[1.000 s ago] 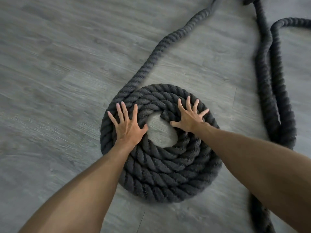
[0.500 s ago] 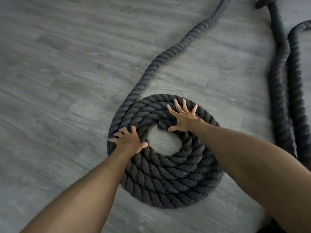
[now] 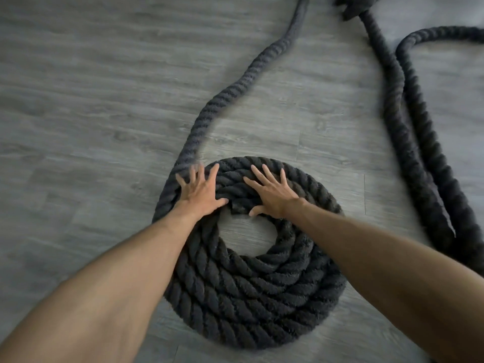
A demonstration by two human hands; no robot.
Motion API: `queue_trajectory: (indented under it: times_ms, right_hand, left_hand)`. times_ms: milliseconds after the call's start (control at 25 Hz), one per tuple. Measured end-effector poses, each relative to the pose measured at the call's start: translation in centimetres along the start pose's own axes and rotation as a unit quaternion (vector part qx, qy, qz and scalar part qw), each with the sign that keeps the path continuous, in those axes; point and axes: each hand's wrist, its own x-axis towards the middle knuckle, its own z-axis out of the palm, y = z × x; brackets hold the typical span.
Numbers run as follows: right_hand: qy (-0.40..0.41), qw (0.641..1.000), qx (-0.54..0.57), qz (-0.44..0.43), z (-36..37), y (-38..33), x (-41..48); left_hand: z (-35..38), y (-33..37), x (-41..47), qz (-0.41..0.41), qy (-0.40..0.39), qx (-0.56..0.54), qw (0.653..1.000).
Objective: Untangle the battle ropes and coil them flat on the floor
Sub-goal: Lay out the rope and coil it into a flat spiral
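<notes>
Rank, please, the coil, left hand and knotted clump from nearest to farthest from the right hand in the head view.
1. Coil: under the right hand, touching.
2. Left hand: beside it, on the coil's left.
3. Knotted clump: far, at the top edge.

Bare grey floor (image 3: 78,100) lay open across the left of the frame, while the flat coil (image 3: 248,284) filled the lower centre (its tail (image 3: 230,90) crossing upward) and loose doubled rope (image 3: 408,153) blocked the right.
</notes>
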Motion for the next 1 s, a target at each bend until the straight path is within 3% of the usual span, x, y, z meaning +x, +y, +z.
queue_trajectory:
  times_ms: [120,200,320,480,680,880,1000]
  right_hand:
    - [0.171,0.984,0.001,0.057,4.0,-1.8,-3.9]
    - [0.242,0.963,-0.025,0.115,5.9,-2.4,-5.4]
    - [0.233,0.958,-0.057,0.158,5.3,-2.7,-5.7]
    - [0.272,0.953,-0.061,0.119,5.9,-3.0,-5.1]
    - [0.264,0.961,-0.05,0.063,4.6,-2.6,-2.6]
    - [0.241,0.958,-0.035,0.151,4.4,-4.7,-4.2]
    - [0.24,0.919,0.028,0.313,6.5,-4.8,-8.7]
  left_hand:
    - [0.1,0.8,1.5,0.057,-0.053,0.004,0.997]
    - [0.5,0.4,1.8,0.069,-0.061,-0.005,0.996]
    - [0.0,-0.8,1.9,0.093,-0.04,-0.013,0.995]
    - [0.6,-1.6,2.5,0.08,-0.034,-0.093,0.992]
    - [0.9,-3.1,2.4,0.034,0.007,-0.026,0.999]
    - [-1.0,-1.6,2.5,-0.017,-0.067,-0.013,0.998]
    - [-0.7,-0.1,2.5,0.019,-0.041,-0.011,0.999]
